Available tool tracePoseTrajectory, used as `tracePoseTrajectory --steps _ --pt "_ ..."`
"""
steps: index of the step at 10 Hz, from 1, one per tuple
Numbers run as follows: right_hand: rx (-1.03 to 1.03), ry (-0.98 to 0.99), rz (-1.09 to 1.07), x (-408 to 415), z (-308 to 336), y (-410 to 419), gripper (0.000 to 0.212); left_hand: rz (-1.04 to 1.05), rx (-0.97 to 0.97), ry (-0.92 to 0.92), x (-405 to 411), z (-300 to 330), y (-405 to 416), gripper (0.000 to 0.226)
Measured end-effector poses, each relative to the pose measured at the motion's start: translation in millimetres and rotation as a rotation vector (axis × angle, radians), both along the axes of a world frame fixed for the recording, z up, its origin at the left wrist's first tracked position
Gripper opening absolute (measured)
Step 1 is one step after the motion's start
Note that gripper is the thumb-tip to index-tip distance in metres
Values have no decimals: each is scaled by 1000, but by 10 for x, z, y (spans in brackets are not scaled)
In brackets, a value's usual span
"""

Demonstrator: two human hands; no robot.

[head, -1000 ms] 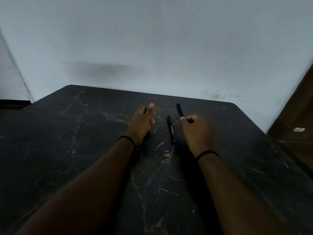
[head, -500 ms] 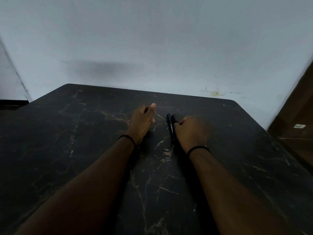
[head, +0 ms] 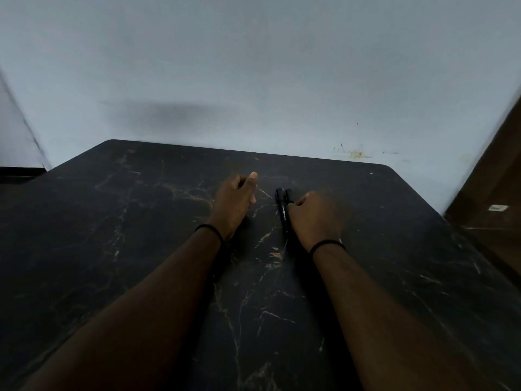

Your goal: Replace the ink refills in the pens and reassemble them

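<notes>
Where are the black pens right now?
In the head view, both pens lie side by side on the dark table, between the hands, touching the right hand.

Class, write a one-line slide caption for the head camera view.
Two black pens lie side by side on a dark marble table, between the left hand and right hand.

bare table all round, pens between hands

Single head-worn view, forward and down onto table
</notes>
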State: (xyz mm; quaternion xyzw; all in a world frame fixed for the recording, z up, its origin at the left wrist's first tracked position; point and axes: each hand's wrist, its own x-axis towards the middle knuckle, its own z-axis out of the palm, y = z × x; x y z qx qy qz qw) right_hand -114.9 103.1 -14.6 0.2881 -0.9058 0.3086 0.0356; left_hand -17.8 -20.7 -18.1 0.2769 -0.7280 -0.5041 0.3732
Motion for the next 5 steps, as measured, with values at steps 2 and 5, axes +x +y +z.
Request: tracePoseTrajectory --steps 2,5 --pt "-144 -18 -59 -99 -14 81 30 31 -284 -198 -43 -63 47 32" --pt "-309 27 -186 -303 -34 322 18 88 -495 -305 -89 -70 136 24"
